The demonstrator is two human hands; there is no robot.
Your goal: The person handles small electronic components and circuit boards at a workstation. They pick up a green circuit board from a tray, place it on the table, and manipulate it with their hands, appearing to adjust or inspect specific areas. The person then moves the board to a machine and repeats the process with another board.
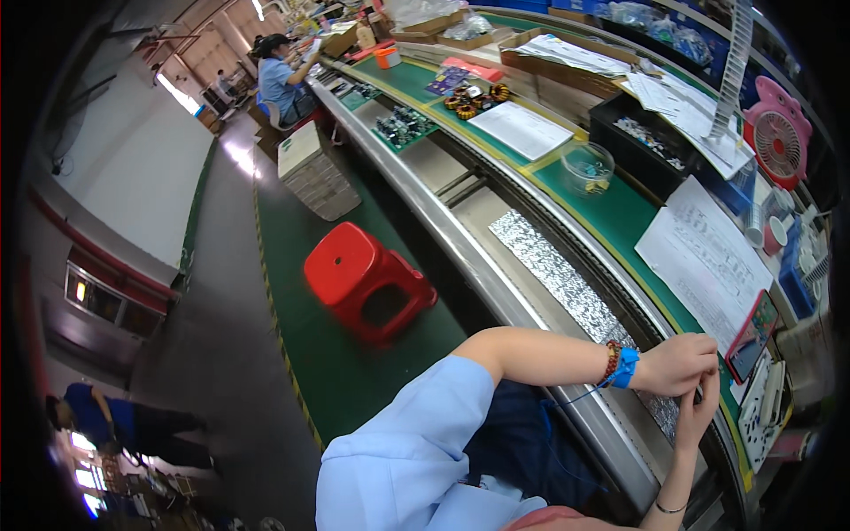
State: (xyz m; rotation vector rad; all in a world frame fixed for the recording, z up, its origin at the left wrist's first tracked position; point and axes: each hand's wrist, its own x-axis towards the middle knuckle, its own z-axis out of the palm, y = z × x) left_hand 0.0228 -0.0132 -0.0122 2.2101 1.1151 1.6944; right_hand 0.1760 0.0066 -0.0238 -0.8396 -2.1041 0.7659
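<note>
My left hand (677,365), with a beaded bracelet and a blue wrist strap (625,366) on its wrist, reaches across to the right over the conveyor line. Its fingers are curled and closed. Against them, fingertips together, is my right hand (699,409), a thin bangle on its wrist. Whatever the two hands pinch between them is hidden by the fingers. Just beyond them a phone in a red case (753,336) leans at the edge of a printed sheet (707,257). Under my left forearm runs a silvery, crinkled strip (553,261) on the conveyor.
A clear round tub (587,168) and a black bin of small parts (651,142) stand on the green bench. A pink fan (779,133) is far right. Circuit boards (403,126) lie up the line. A red stool (359,274) stands left. Other people are farther off.
</note>
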